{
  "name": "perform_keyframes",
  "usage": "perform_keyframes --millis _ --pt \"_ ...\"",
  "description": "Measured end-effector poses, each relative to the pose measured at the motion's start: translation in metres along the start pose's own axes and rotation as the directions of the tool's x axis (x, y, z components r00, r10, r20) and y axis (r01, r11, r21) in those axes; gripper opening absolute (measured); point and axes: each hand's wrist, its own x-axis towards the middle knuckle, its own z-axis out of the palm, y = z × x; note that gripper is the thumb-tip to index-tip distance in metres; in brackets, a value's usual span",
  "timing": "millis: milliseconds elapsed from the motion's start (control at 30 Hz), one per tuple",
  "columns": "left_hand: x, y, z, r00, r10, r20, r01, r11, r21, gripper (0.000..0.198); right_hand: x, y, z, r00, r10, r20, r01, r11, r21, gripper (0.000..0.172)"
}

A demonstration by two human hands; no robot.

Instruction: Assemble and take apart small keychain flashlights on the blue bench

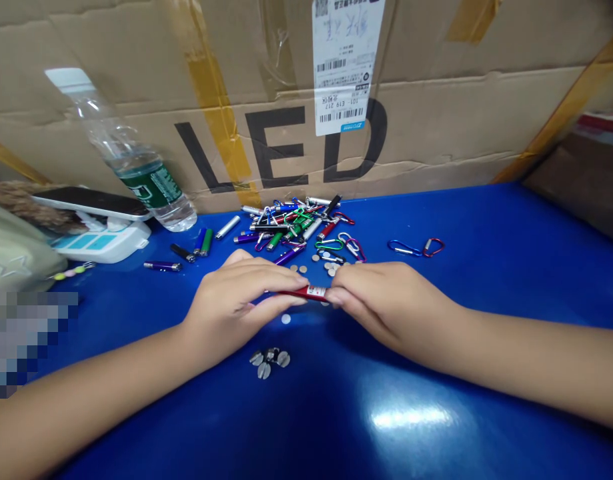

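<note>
A slim red penlight (316, 292) with a white label lies level between my two hands. My left hand (236, 293) pinches its left part between thumb and fingers. The fingers of my right hand (391, 293) are closed around its right end, which they hide. Just beyond my hands are several small button cells (331, 268), and one more button cell (285, 319) lies nearer. Closer to me sits a small group of slotted metal caps (264, 369). Behind my hands is a heap of coloured penlights (291, 230), many with carabiner clips.
A blue carabiner (403, 248) and a red carabiner (433, 247) lie on the blue table (486, 267). Loose penlights (203, 241) lie at left. A water bottle (151, 180), a phone (93, 201) and a white power strip (111, 241) stand before the large cardboard box (436, 80).
</note>
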Motion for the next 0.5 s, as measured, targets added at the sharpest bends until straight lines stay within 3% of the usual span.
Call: perform_keyframes --millis 133,233,367,433,500 --pt "-0.001 0.0 0.0 1.0 -0.002 0.016 0.001 0.999 0.049 0.013 0.004 -0.011 -0.002 0.966 0.237 0.103 -0.257 0.921 0.293 0.044" --pt "-0.001 0.0 0.0 0.999 -0.013 0.04 0.01 0.998 0.059 0.014 0.006 -0.013 -0.004 0.936 0.298 0.187 -0.349 0.859 0.375 0.048" --pt "-0.001 -0.002 0.001 0.999 -0.05 0.014 0.049 0.998 0.046 0.015 0.003 -0.005 -0.005 0.973 0.202 0.111 -0.222 0.95 0.22 0.044" --pt "-0.001 -0.004 0.001 0.997 -0.072 0.0 0.071 0.997 0.034 0.015 0.0 0.002 -0.006 0.994 0.094 0.052 -0.096 0.995 0.029 0.041" --pt "0.0 -0.005 0.0 0.995 -0.095 -0.003 0.095 0.995 0.035 0.016 -0.001 0.009 -0.007 0.998 -0.055 0.019 0.058 0.979 -0.195 0.04"
